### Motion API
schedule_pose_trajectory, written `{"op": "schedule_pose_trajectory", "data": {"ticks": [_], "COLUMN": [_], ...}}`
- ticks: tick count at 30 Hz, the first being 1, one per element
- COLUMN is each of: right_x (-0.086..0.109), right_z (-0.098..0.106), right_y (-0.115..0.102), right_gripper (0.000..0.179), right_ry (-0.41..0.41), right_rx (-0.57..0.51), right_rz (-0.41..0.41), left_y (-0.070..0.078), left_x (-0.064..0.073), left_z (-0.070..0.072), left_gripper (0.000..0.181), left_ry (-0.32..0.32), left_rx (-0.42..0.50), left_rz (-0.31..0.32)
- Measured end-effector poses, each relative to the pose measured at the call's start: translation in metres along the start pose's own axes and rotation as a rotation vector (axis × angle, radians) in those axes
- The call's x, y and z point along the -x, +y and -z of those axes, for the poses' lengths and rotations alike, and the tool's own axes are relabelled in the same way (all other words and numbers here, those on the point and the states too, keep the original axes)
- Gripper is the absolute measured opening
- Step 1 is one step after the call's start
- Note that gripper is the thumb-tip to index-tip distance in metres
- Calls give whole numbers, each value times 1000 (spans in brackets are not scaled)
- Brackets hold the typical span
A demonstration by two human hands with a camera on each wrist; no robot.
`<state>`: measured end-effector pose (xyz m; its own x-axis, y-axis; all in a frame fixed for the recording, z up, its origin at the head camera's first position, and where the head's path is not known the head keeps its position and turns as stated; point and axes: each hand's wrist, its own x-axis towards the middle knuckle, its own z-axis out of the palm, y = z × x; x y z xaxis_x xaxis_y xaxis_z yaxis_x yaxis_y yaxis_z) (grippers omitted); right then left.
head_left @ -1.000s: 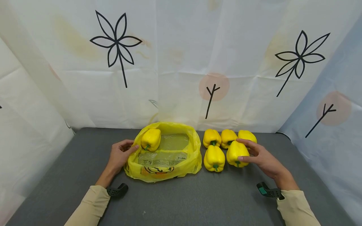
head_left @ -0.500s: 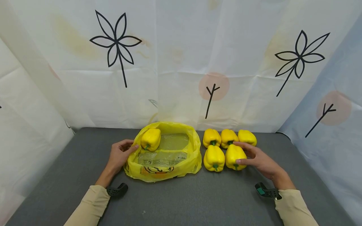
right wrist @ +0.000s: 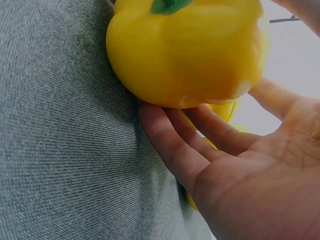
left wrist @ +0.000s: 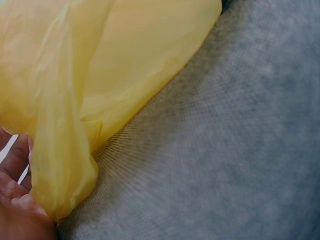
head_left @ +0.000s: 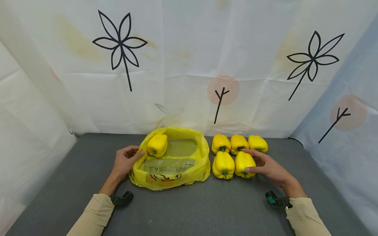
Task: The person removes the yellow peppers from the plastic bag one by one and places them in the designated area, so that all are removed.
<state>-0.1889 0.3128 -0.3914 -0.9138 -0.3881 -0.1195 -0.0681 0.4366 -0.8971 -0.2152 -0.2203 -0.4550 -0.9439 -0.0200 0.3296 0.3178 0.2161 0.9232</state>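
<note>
My left hand (head_left: pixel 126 163) pinches the left rim of a yellow plastic bag (head_left: pixel 171 180), which stands with its mouth wide apart. One yellow bell pepper (head_left: pixel 157 146) lies inside the bag at its left. With thumb and fingers curled round it, my right hand (head_left: pixel 267 167) holds a bell pepper (head_left: pixel 245 162) that sits on the table in the front row. In the right wrist view, several fingertips (right wrist: pixel 152 112) touch the underside of that bell pepper (right wrist: pixel 185 55). Left of it stands another bell pepper (head_left: pixel 223 165). The left wrist view shows gathered bag film (left wrist: pixel 62 165) beside the left fingers.
Behind the front row, three more bell peppers stand in a line: left (head_left: pixel 220 143), middle (head_left: pixel 239 144) and right (head_left: pixel 258 143). A grey table (head_left: pixel 189 209) bears everything. White printed cloth (head_left: pixel 189 65) hangs at the back and sides.
My right hand has lowered the bell pepper and shifted it slightly left, bringing it close beside the other front pepper. The left hand and the bag have stayed put.
</note>
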Motion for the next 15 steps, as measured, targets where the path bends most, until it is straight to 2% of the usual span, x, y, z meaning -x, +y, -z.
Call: {"op": "schedule_pose_trajectory", "data": {"ticks": [15], "right_x": [-1], "right_z": [-1], "right_y": [0], "right_gripper": [79], "right_ry": [-2], "right_rx": [14], "right_rz": [-10], "left_y": [0], "left_x": [0], "left_z": [1], "left_gripper": [24], "left_ry": [-3], "left_rx": [0], "left_rz": [-10]}}
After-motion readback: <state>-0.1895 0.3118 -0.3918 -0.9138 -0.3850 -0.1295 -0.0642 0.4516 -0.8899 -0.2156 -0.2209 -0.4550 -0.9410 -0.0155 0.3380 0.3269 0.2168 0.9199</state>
